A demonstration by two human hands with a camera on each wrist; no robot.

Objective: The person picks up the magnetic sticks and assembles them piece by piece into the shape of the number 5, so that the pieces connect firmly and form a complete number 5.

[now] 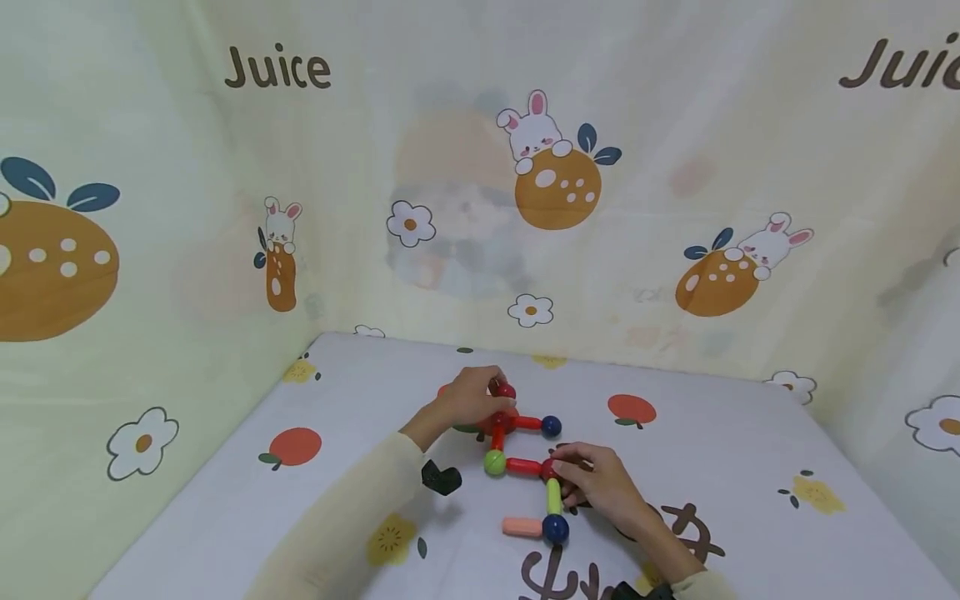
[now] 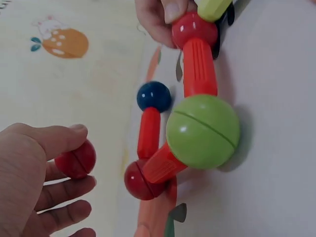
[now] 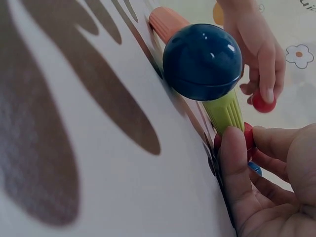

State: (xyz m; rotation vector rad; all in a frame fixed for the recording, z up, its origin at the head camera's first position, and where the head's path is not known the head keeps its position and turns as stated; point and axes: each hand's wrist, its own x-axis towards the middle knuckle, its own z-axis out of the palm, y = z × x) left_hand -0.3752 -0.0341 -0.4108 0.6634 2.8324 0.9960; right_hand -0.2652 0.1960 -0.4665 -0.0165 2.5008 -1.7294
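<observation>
A chain of coloured balls and ribbed rods lies on the table. Its parts include a green ball [image 2: 203, 131], a far red ball [image 2: 144, 178], a blue ball [image 1: 551, 427], a yellow-green rod [image 1: 553, 497], a navy ball [image 1: 555, 529] and a salmon rod [image 1: 522, 527]. Between thumb and fingers, my left hand [image 1: 472, 396] holds a separate loose red ball [image 2: 76, 159], just above the chain's far end and apart from it. My right hand [image 1: 603, 483] pinches the nearer red ball [image 1: 550, 468], where a red rod [image 1: 523, 467] and the yellow-green rod meet.
The white table cloth [image 1: 712, 433] carries printed fruit, flowers and dark lettering. Behind and at the sides hang cream curtains [image 1: 465, 275] with bunnies and oranges. A black wrist strap part [image 1: 441, 477] juts out by the left sleeve.
</observation>
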